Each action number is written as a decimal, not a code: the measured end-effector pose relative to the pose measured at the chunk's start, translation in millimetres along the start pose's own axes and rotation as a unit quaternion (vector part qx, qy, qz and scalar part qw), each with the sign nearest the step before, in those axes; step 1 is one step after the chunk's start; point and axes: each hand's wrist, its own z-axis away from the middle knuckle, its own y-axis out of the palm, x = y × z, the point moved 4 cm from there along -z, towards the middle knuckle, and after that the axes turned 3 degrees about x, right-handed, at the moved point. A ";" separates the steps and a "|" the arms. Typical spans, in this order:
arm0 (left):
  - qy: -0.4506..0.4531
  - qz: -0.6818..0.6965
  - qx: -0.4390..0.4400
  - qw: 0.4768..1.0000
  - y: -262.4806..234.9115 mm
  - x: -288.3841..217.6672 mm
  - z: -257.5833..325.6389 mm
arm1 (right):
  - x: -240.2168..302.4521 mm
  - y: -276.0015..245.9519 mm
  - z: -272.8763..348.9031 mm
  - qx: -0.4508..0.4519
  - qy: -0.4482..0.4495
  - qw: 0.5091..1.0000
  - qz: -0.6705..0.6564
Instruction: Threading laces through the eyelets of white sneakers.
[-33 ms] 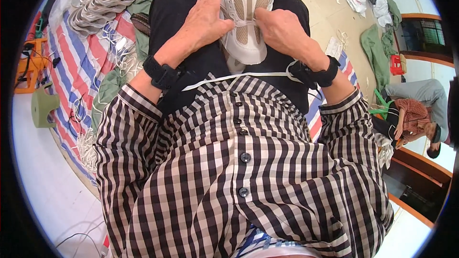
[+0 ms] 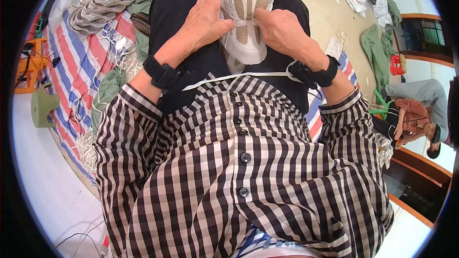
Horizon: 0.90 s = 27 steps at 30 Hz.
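Lacing seems underway: left hand splayed wide along the beige shoe, right hand curled, its grip hidden from me; the white lace likely needs threading next.

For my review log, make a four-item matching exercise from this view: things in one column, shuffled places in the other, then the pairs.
1. beige-and-white shoe upper
2. flat white lace
3. green plastic stool
4. stacked beige shoe pieces

A. picture's left, below the orange frame
B. between left hand and right hand
C. picture's upper left
D. across the lap

Pairs: 1-B, 2-D, 3-A, 4-C
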 end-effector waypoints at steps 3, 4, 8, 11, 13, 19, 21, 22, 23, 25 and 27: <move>0.011 -0.021 -0.005 1.000 2.7 0.0 0.3 | 3.3 -1.5 -2.9 -0.012 -0.047 0.999 0.006; 0.011 -0.024 -0.008 1.000 3.7 0.0 0.8 | 2.9 -1.8 -5.4 -0.008 -0.075 0.997 0.014; 0.010 -0.029 -0.009 0.999 3.2 2.8 3.3 | -3.9 0.3 -8.0 -0.014 -0.085 0.991 -0.104; 0.031 -0.022 -0.014 0.999 0.9 0.4 2.3 | -6.9 -1.5 -0.1 -0.047 -0.018 0.996 -0.078; 0.035 -0.013 -0.023 0.999 -1.4 2.8 5.4 | -6.5 -5.0 1.3 -0.038 0.020 0.997 -0.066; 0.032 -0.001 -0.032 0.999 -8.5 -19.8 18.9 | -0.9 0.1 2.6 -0.065 0.041 0.997 -0.021; 0.026 -0.009 -0.011 1.000 -7.1 -20.0 19.6 | 8.3 3.6 0.2 -0.041 0.013 0.998 0.038; -0.003 0.041 0.013 0.999 -1.9 -14.7 19.5 | 13.7 4.9 0.5 -0.037 0.022 0.998 0.043; -0.031 0.089 0.037 0.995 2.8 -10.7 18.8 | 14.6 4.6 -0.8 -0.040 0.025 0.998 0.042; -0.028 0.090 0.034 0.995 3.4 -8.6 14.7 | 12.9 6.7 -3.8 -0.004 0.064 0.997 0.040; -0.022 0.092 0.032 0.995 7.1 -7.2 10.1 | 11.5 10.5 -12.2 -0.042 0.050 0.997 0.031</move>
